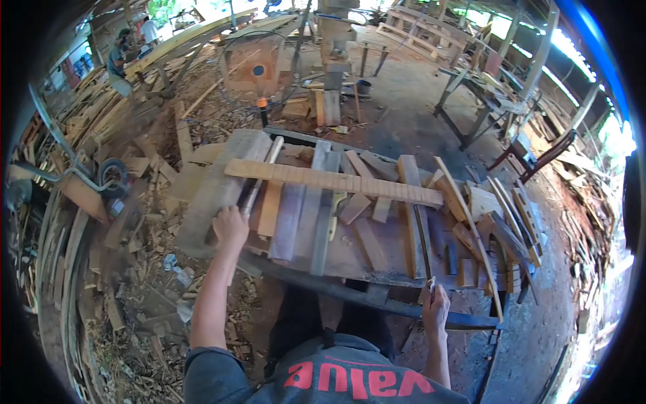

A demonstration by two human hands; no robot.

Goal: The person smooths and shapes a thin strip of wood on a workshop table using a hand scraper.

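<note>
My left hand (231, 226) is closed at the left of the workbench, its fingers curled by the lower part of a narrow wooden strip (272, 153). At the bench's front edge, my right hand (436, 308) is closed around a small, thin object too small to name. Beside it, a thin dark strip (424, 237) runs up along an upright board (409, 225). A long notched batten (330, 180) lies across several boards, among them a purplish one (289, 219). Short offcuts (369, 244) lie between them.
More wood pieces are heaped at the bench's right end, with a long thin slat (471, 229) leaning over its edge. A wheel (113, 175) stands at left among scraps. Further back are a wooden table (481, 101) at right and people (118, 62) at upper left.
</note>
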